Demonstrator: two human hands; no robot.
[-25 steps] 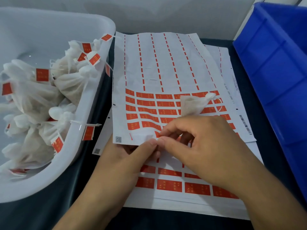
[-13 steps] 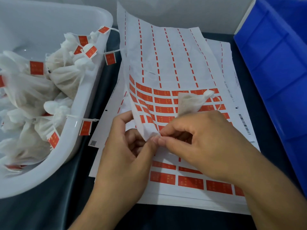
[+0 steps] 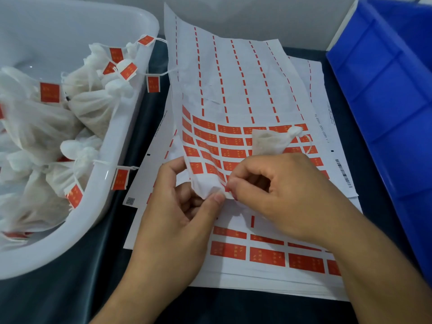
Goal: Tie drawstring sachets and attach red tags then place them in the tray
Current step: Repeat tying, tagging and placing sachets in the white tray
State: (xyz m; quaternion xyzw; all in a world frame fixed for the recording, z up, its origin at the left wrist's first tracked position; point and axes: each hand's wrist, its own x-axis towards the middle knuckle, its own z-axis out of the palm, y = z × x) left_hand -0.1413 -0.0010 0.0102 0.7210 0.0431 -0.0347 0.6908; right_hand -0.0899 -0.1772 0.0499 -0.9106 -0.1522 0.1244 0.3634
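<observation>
The top sticker sheet (image 3: 233, 90) is the landmark: it lies in the middle of the table (image 3: 58, 298), on a stack of more sheets (image 3: 268, 272). Its left edge curls up off the stack, and its near left corner is bent back. Left of the sheet a narrow strip of dark table separates it from the white tray (image 3: 112, 183), which is full of tied sachets with red tags (image 3: 49, 92), some hanging over the rim. Right of the sheet the blue bin (image 3: 385, 101) stands close, leaving only a thin gap. The left hand (image 3: 177, 220) pinches the sheet's bent corner. The right hand (image 3: 280, 190) meets it there, fingertips pinching at a red sticker on the corner. One untagged sachet (image 3: 271, 142) rests on the sheet just beyond the right hand's knuckles.
</observation>
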